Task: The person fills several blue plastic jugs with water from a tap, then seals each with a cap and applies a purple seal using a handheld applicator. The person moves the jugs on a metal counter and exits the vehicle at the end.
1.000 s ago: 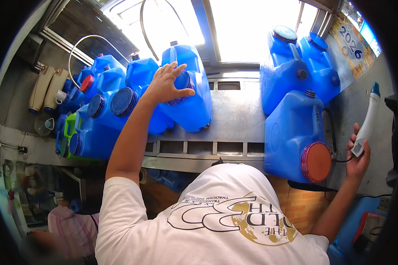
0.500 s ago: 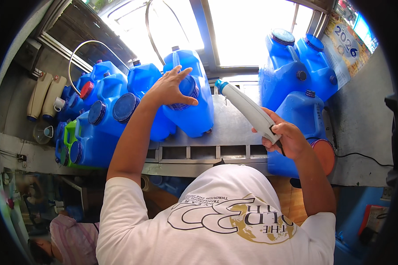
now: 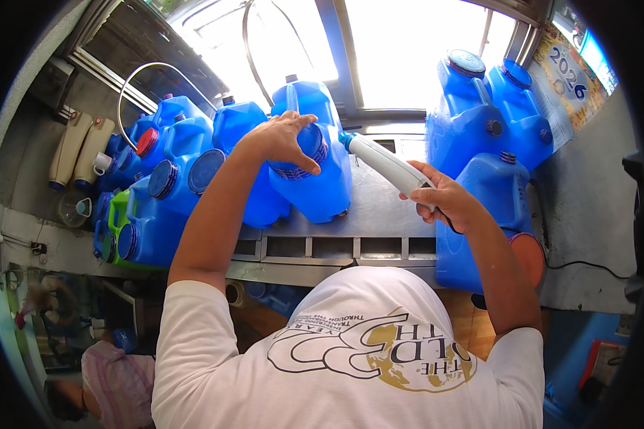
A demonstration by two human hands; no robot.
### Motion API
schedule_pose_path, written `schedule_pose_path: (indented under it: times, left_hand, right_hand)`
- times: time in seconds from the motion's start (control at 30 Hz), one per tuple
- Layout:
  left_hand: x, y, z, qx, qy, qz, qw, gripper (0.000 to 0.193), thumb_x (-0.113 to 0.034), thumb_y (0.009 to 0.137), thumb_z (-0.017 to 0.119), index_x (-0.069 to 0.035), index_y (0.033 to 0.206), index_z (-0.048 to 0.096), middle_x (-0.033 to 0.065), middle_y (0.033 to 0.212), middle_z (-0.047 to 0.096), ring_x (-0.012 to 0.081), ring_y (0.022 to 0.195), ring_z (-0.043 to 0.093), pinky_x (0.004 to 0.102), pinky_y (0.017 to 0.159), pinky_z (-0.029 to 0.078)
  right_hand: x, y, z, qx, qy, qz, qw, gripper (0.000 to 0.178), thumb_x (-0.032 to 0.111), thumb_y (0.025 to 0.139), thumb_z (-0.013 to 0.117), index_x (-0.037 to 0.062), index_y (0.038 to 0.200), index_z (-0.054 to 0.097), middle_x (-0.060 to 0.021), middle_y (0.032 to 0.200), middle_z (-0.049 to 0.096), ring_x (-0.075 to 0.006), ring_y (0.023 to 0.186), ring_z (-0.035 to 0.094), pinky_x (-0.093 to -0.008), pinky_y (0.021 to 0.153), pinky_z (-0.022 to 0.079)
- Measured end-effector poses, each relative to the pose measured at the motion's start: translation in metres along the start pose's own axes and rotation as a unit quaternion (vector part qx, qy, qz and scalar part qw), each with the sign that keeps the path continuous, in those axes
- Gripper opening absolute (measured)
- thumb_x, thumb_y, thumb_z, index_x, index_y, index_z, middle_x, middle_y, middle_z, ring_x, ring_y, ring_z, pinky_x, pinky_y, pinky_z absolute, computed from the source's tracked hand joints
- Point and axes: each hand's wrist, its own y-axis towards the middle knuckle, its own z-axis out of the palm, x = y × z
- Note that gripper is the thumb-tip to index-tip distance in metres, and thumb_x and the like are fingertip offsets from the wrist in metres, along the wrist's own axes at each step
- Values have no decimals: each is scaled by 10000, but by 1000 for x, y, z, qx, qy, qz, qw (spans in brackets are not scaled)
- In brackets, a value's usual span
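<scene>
My left hand rests on the dark blue cap of a large blue water jug that stands on a metal counter. My right hand grips a white handheld tool by its rear end. The tool's blue tip points at the jug's cap, very close to it, just right of my left fingers. A dark cord runs from the tool under my right wrist.
Several blue jugs crowd the counter's left side, and more are stacked on the right, one with an orange cap. Beige bottles hang at far left. A wall calendar is at right. Another person is at lower left.
My right hand has swung the white tool from the far right across to the jug's cap. My left hand has stayed on the jug, shifting slightly onto the cap.
</scene>
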Motion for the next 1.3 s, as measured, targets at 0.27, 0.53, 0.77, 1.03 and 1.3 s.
schedule_pose_path:
  times: [0.27,0.53,0.77,1.03,1.3]
  left_hand:
    - [0,1,-2,4,-14,4,1000,1202,-586,520,872,-176,1532,369,194,1563,345,380,1463,295,476,1188,286]
    - [-1,4,-2,1,1,-6,1000,1227,-610,503,869,-169,1534,370,197,1551,362,371,1453,320,465,1180,305]
    - [-4,3,-4,3,10,-8,1000,1196,-593,503,874,-165,1516,402,185,1538,384,369,1438,347,457,1171,324]
    - [-2,3,-3,-6,9,-2,1000,1172,-568,507,878,-169,1507,414,178,1520,406,357,1426,367,453,1165,338]
    - [-3,3,-5,12,-14,-9,1000,1159,-540,524,899,-163,1502,405,175,1560,359,370,1460,299,472,1196,279]
  right_hand:
    - [8,-1,2,-11,-17,-8,1000,812,267,790,752,51,1483,390,-70,935,611,-94,593,545,-242,520,451]
    - [22,-4,0,-13,-57,6,998,815,257,782,745,42,1484,391,-79,932,616,-102,566,538,-245,512,445]
    - [32,2,-4,5,-89,-15,996,823,262,769,752,27,1474,399,-99,908,616,-105,548,536,-253,508,442]
    - [36,5,-6,7,-98,-14,995,836,279,761,767,33,1473,406,-100,909,627,-103,543,542,-246,510,447]
    - [34,6,-8,13,-88,-18,996,818,266,767,765,41,1471,414,-99,902,631,-100,534,535,-246,506,443]
